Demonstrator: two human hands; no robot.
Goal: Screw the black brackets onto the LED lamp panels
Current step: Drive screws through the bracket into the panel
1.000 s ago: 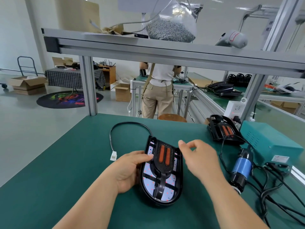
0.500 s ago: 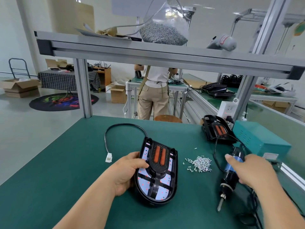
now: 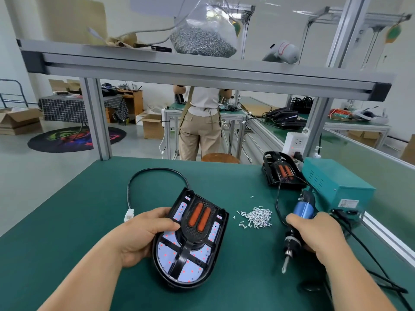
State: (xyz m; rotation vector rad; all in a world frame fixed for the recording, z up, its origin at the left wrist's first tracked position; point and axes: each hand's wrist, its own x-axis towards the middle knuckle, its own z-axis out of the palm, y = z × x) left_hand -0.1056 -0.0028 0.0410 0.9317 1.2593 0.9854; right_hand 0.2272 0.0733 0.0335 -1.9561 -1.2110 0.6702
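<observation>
While the left hand [image 3: 143, 234] grips the left edge of the rounded white LED lamp panel [image 3: 166, 254] on the green bench mat [image 3: 67, 221], a black plastic bracket [image 3: 186, 250] with orange inserts lies on it; rightward sit loose silver screws [image 3: 257, 217], then the right hand [image 3: 318, 234] wraps a blue-and-black electric screwdriver [image 3: 304, 208], bit tilted down.

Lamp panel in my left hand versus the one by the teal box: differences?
The near lamp panel is gripped by the left hand; the far lamp panel lies untouched. The near one sits mid-table; the far one at the back beside the teal box. A black cable crosses only the far one. Both carry a black bracket with two orange strips.
</observation>
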